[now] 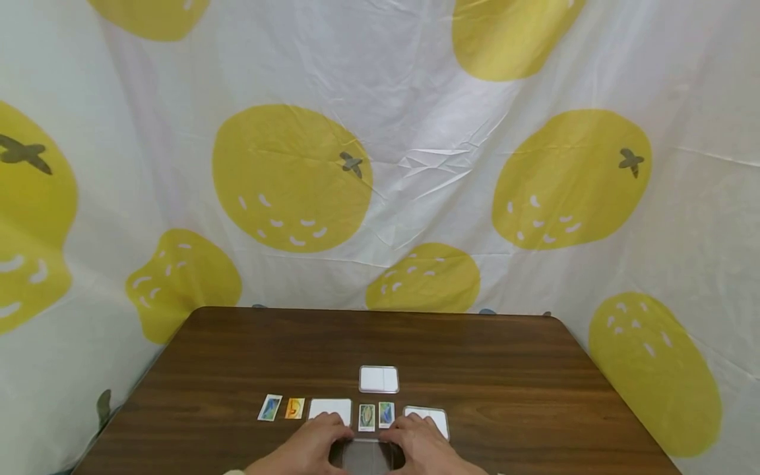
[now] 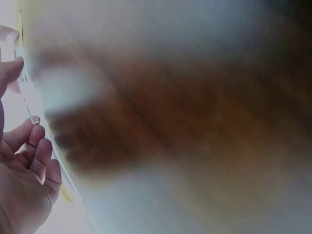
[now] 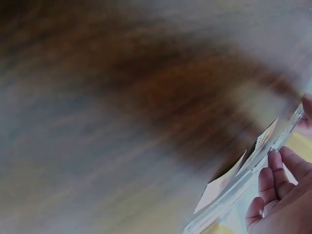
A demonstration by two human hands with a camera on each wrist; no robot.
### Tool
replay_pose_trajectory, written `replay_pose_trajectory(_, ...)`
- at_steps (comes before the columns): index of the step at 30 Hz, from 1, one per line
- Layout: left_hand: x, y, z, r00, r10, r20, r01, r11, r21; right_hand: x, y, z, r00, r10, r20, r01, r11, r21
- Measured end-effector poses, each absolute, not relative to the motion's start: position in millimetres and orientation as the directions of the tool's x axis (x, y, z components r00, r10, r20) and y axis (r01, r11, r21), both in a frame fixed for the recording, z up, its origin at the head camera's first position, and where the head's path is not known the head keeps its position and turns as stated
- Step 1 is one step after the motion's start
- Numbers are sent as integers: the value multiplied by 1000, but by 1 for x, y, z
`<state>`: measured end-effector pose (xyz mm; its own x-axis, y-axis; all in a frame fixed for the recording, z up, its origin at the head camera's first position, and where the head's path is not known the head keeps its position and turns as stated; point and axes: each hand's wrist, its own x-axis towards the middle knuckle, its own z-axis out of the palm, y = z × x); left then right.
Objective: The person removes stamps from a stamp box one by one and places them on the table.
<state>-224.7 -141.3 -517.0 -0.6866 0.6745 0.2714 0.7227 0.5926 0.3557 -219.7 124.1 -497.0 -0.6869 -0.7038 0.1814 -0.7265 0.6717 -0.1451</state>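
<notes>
Both hands meet at the near side of the table, holding a clear plastic case (image 1: 367,458) between them. My left hand (image 1: 317,441) pinches its left side, and my right hand (image 1: 420,445) grips the right side. Just beyond the fingers lie two small stamps, one greenish (image 1: 367,417) and one bluish (image 1: 386,413). In the right wrist view, stamps with perforated edges (image 3: 217,190) appear beside the case's clear edge (image 3: 234,192). A case with a white insert (image 1: 330,409) lies beyond the left hand; another (image 1: 430,419) is partly covered by the right hand.
A third white-backed case (image 1: 379,379) lies farther back on the dark wooden table (image 1: 505,369). To the left are a blue stamp (image 1: 270,408) and an orange one (image 1: 295,408). A lemon-patterned cloth (image 1: 415,132) hangs behind the table.
</notes>
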Motion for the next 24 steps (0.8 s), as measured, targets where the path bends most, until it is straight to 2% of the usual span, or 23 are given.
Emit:
replay_pose_trajectory(4,-226,-146,-513,-672,680,292,733,557,390,-221,122,-493,-694,-702,160,-719,669,-189)
replay_pose_trajectory(13,-225,-155,-499,-747,629,214,634,578,513,-226,114,-484,-718,-679,153,-690,665,-285)
replay_pose_trajectory(17,-226,-159,-496,-763,608,220,621,594,512,-230,110,-482,-718,-677,161,-691,664,-286)
replay_pose_trajectory(24,-233,-169,-495,-766,568,301,638,616,462,-240,99,-480,-725,-661,194,-686,667,-291)
